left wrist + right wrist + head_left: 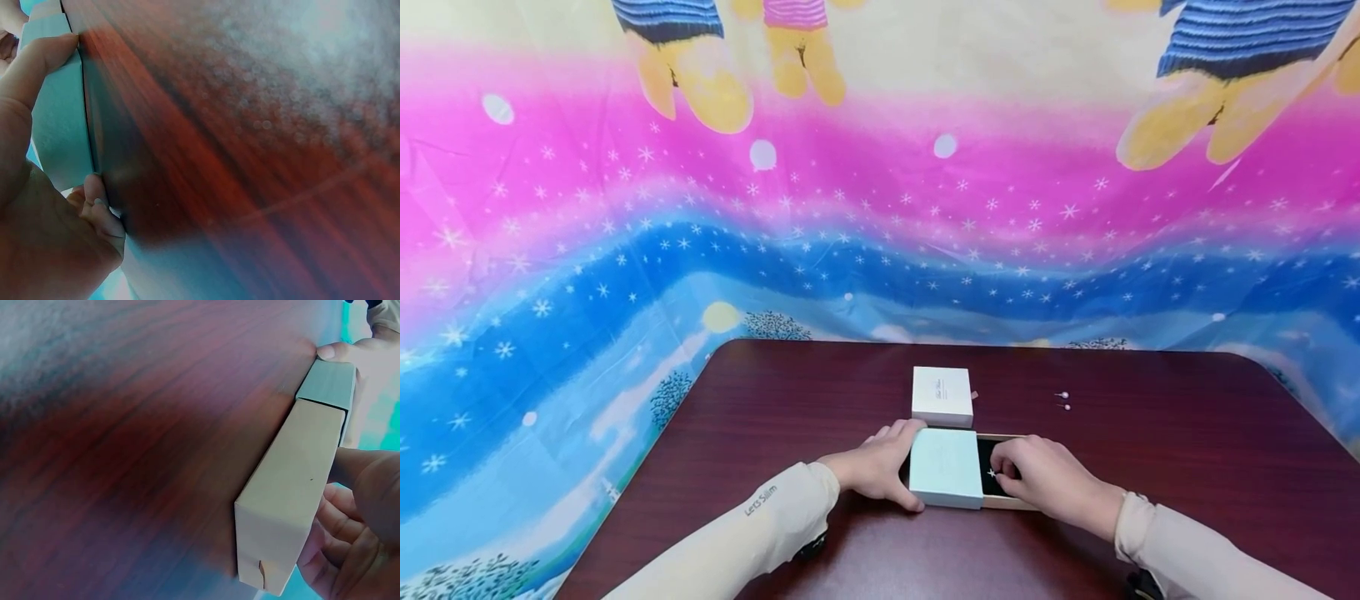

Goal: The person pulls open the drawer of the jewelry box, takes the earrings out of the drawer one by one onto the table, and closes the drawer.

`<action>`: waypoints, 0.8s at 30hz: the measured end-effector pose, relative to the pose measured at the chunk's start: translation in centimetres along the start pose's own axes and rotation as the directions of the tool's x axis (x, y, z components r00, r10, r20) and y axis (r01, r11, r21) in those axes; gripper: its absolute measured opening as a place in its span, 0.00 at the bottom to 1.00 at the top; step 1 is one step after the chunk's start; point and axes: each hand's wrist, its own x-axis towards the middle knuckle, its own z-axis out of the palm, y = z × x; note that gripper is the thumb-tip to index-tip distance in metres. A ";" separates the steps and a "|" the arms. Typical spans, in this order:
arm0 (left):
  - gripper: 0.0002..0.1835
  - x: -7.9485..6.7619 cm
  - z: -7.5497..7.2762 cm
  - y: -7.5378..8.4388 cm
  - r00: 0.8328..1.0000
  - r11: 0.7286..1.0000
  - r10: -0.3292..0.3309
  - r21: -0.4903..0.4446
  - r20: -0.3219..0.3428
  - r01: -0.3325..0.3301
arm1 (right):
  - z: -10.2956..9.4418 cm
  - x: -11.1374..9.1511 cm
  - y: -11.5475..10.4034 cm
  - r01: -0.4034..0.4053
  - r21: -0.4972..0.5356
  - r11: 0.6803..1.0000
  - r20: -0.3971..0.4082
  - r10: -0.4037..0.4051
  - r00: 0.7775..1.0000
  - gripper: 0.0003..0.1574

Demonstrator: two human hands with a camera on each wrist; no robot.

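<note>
A jewelry box with a pale mint sleeve (pixel 946 468) lies on the table, its beige drawer (pixel 290 462) pulled partway out to the right. My left hand (pixel 880 467) grips the sleeve's left end, the thumb (pixel 53 53) at the near side and the fingers round the far side. Over the drawer's black lining (pixel 987 457), my right hand (pixel 1048 471) has thumb and forefinger curled together at a small silvery star-shaped piece of jewelry (pixel 992 473), which shows at the fingertips. The other right fingers are bent over the drawer.
Just behind the mint box stands a white jewelry box (pixel 942 395) with printed lettering and a small tab on its right side. Two pearl earrings (pixel 1064 396) lie farther right on the dark red-brown table (pixel 820 375). A printed cloth (pixel 880 183) hangs behind the table.
</note>
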 end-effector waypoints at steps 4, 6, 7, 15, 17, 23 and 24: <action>0.57 0.1 0.0 0.0 1.000 1.000 0.000 0.005 -0.002 0.000 | 0.0 0.1 -0.1 -0.005 -0.025 1.000 -0.016 0.004 1.000 0.07; 0.57 0.1 0.1 -0.1 1.000 1.000 -0.001 0.005 -0.001 0.001 | 0.0 0.1 -0.2 -0.006 -0.029 1.000 -0.017 0.006 1.000 0.08; 0.58 0.1 0.1 -0.1 1.000 1.000 -0.001 0.005 -0.001 0.001 | 0.0 0.1 -0.2 -0.006 -0.031 1.000 -0.017 0.006 1.000 0.08; 0.58 0.0 0.1 0.0 1.000 1.000 -0.003 0.004 -0.002 0.003 | 0.1 0.1 -0.2 -0.006 -0.031 0.999 -0.017 0.006 1.000 0.09; 0.58 0.0 0.2 0.0 1.000 1.000 -0.003 0.006 -0.003 0.003 | 0.1 0.1 -0.2 -0.007 -0.035 0.999 -0.021 0.006 1.000 0.09; 0.58 0.1 0.2 0.0 1.000 1.000 -0.002 0.009 -0.007 0.003 | 0.3 0.1 -0.2 0.004 -0.063 0.998 -0.039 -0.006 0.999 0.10; 0.58 0.1 0.2 0.0 1.000 1.000 -0.003 0.009 -0.008 0.003 | 0.3 0.1 -0.3 0.004 -0.068 0.998 -0.040 -0.007 0.999 0.10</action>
